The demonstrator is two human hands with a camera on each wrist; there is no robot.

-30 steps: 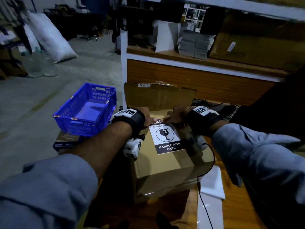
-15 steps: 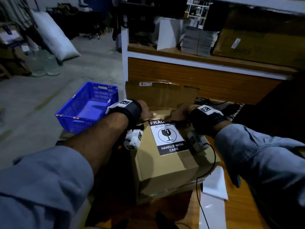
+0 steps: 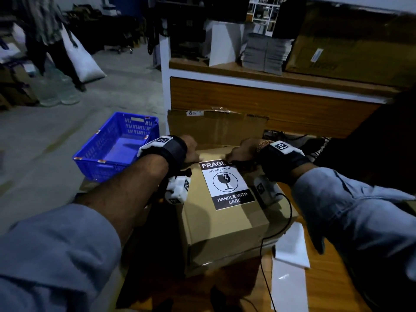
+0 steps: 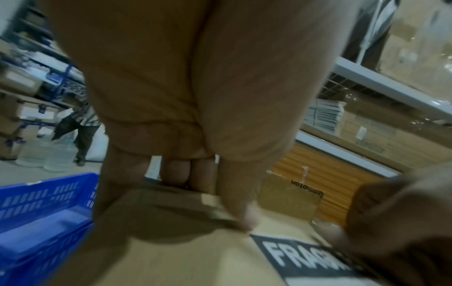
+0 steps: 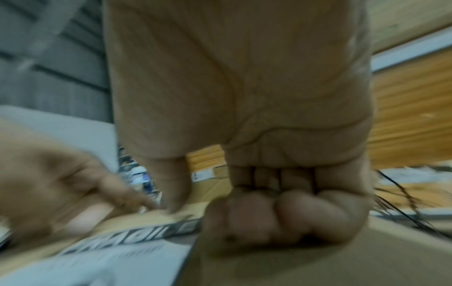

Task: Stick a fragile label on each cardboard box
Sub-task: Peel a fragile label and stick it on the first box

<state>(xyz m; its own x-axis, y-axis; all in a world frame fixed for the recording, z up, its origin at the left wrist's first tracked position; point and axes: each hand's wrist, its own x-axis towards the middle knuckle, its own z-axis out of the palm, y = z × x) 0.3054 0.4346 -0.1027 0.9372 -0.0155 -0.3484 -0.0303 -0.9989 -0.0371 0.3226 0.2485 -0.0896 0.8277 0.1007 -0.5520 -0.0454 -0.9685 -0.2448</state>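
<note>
A brown cardboard box (image 3: 225, 224) sits on the wooden table in front of me. A black-and-white fragile label (image 3: 227, 185) lies flat on its top. My left hand (image 3: 191, 149) rests at the box's far left edge. Its thumb (image 4: 239, 203) presses the box top beside the label (image 4: 305, 257), and its fingers hang straight over the far edge. My right hand (image 3: 240, 152) is at the label's far right corner. Its fingers (image 5: 269, 216) are curled with the knuckles on the box, and the thumb presses the label's top edge (image 5: 117, 257).
A blue plastic crate (image 3: 117, 145) stands left of the box. A flattened carton (image 3: 216, 127) leans behind it against a shelf unit (image 3: 270, 102). White backing sheets (image 3: 290, 251) and a black cable (image 3: 265, 244) lie on the right. A person (image 3: 51, 37) stands far left.
Both hands have drawn slightly apart along the label's far edge, uncovering more of its black header. The box and label have stayed in place.
</note>
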